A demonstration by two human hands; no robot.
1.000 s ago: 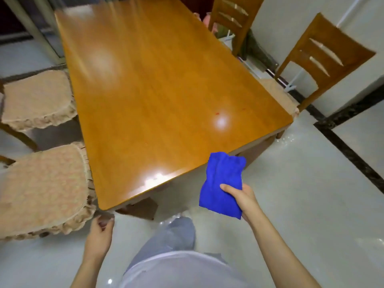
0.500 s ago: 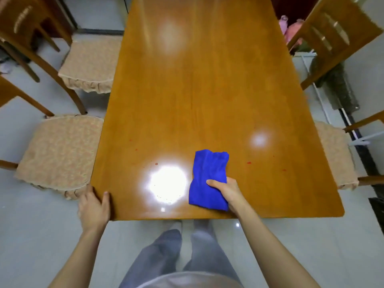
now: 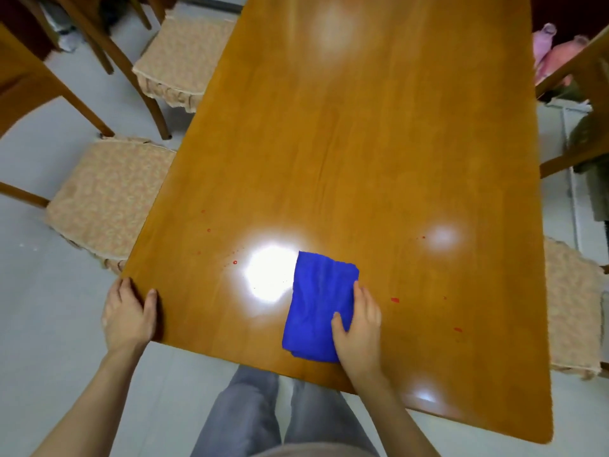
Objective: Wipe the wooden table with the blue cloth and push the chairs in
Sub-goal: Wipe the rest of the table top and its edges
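The wooden table [image 3: 362, 143] fills the middle of the view, with small red spots [image 3: 394, 300] scattered over its near end. The folded blue cloth [image 3: 318, 305] lies flat on the table near the front edge, beside a bright glare patch. My right hand [image 3: 357, 328] presses on the cloth's right side, thumb on top of it. My left hand [image 3: 130, 313] grips the table's near left corner, thumb on the top. Two cushioned chairs [image 3: 108, 199] [image 3: 184, 57] stand pulled out on the left. Another cushioned chair [image 3: 571, 311] stands at the right, its seat partly under the table.
A further wooden chair back [image 3: 580, 70] leans in at the far right, with pink items [image 3: 557, 54] behind it. My legs in grey trousers [image 3: 263, 410] stand at the table's front edge. Pale tiled floor [image 3: 49, 324] surrounds the table.
I have come up to the table's end. The cloth, held in the air one second ago, now lies flat on the table under my right hand. My left hand has taken the corner.
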